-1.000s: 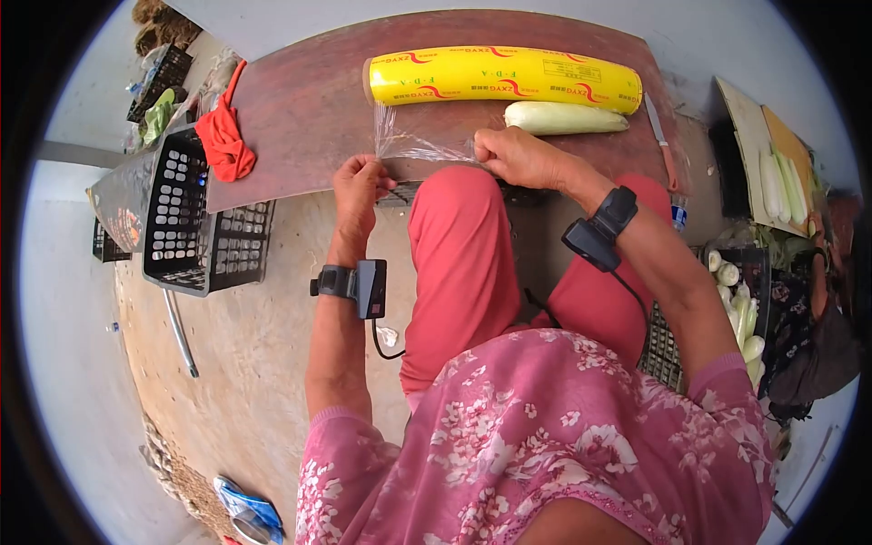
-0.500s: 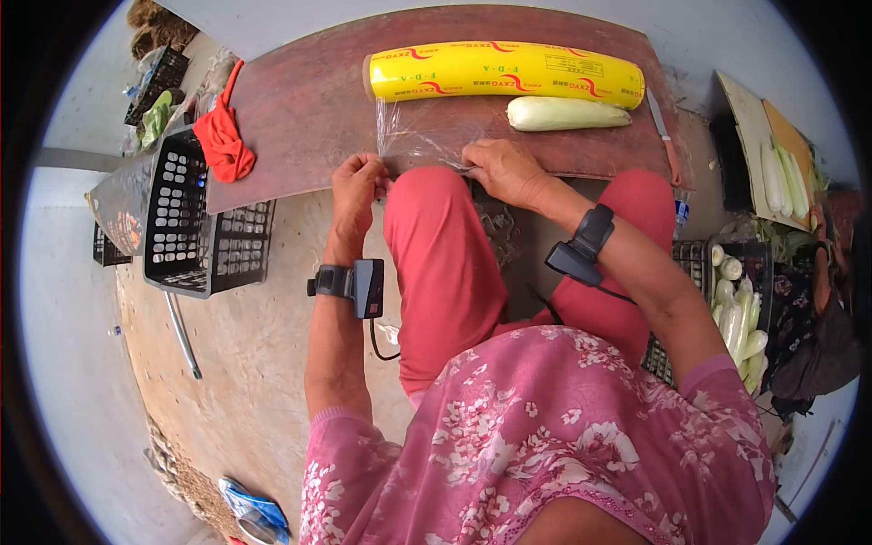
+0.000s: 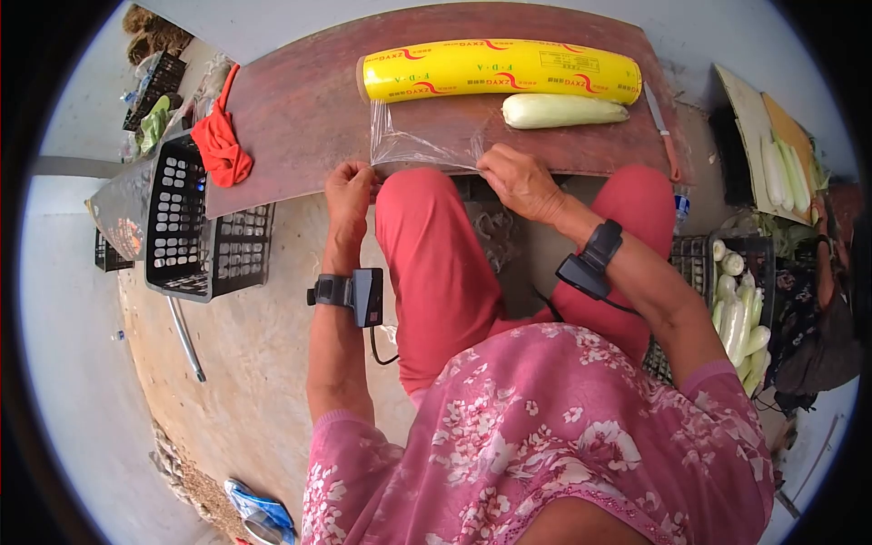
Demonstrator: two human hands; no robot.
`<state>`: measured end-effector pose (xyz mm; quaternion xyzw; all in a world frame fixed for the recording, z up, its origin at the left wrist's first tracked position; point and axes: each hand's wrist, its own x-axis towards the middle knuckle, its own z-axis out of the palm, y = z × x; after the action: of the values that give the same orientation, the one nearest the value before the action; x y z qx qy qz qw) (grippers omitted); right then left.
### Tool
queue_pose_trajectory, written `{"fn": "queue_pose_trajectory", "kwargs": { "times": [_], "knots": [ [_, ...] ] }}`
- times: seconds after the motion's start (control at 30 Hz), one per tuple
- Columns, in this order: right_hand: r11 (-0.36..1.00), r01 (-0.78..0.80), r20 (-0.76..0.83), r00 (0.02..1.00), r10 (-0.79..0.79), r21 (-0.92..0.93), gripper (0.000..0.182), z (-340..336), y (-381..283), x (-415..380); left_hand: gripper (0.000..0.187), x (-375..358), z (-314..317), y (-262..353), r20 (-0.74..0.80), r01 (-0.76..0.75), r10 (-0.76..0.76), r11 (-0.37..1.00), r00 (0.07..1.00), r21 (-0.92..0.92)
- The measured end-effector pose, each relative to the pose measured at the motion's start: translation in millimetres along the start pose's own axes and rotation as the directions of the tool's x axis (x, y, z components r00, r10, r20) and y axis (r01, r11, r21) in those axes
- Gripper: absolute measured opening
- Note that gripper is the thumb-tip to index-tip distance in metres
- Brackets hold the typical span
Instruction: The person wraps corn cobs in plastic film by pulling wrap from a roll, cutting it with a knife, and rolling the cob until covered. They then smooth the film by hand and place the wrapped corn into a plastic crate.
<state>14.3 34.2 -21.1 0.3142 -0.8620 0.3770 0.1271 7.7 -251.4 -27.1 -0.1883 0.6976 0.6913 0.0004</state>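
Note:
A strip of clear plastic film (image 3: 413, 148) runs from the yellow roll (image 3: 500, 71) toward me over the board's near edge. My left hand (image 3: 349, 188) pinches the film's left corner, fingers closed. On the right side, my right hand (image 3: 521, 182) is closed on the other corner, above the gap between my knees. Between them the film is stretched and creased. A pale green gourd (image 3: 565, 111) lies just in front of the roll, touching neither hand.
The reddish board (image 3: 291, 118) holds a red cloth (image 3: 220, 150) at left and a knife (image 3: 661, 132) at right. A black crate (image 3: 179, 218) stands left; gourds (image 3: 738, 318) fill another at right. Beyond, long vegetables (image 3: 781, 177) lie on a panel. A person's arm (image 3: 824, 272) shows far right.
My right hand has moved right and slightly down, and my left hand a little left. The film between them is spread wider and tauter.

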Motion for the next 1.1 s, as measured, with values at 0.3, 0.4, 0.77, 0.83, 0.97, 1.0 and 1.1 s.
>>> {"fn": "queue_pose_trajectory", "kwargs": {
  "times": [0.3, 0.4, 0.77, 0.83, 0.97, 1.0, 1.1],
  "knots": [
    [0.999, 0.045, 0.061, 0.997, -0.043, -0.019, 0.007, -1, 4, -4, 0.006, -5, -8, -12, -0.012, -0.177, 0.183, 0.967, 0.983, 0.182],
    [0.994, 0.099, 0.098, 0.991, -0.094, -0.052, 0.002, -2, 4, -3, 0.009, -4, -8, -15, -0.056, -0.212, 0.24, 0.929, 0.969, 0.303],
    [0.962, 0.221, 0.287, 0.943, -0.168, -0.163, 0.002, -9, 8, -4, 0.008, -12, -10, -22, -0.095, -0.323, 0.396, 0.845, 0.913, 0.425],
    [0.958, 0.23, 0.304, 0.937, -0.171, -0.172, 0.001, -11, 8, -4, 0.007, -9, -14, -25, -0.09, -0.269, 0.298, 0.932, 0.95, 0.244],
    [0.951, 0.271, 0.282, 0.933, -0.222, -0.148, 0.002, -12, 9, -4, 0.005, -9, -16, -27, -0.058, -0.149, 0.15, 0.989, 0.987, 0.027],
    [0.949, 0.288, 0.254, 0.935, -0.249, -0.13, 0.004, -10, 9, -4, 0.005, -10, -16, -25, -0.057, -0.15, 0.151, 0.988, 0.987, 0.03],
    [0.947, 0.302, 0.302, 0.918, -0.258, -0.108, 0.006, -11, 13, -4, 0.005, -15, -13, -20, -0.094, -0.113, 0.115, 0.993, 0.989, 0.02]
  ]
}}
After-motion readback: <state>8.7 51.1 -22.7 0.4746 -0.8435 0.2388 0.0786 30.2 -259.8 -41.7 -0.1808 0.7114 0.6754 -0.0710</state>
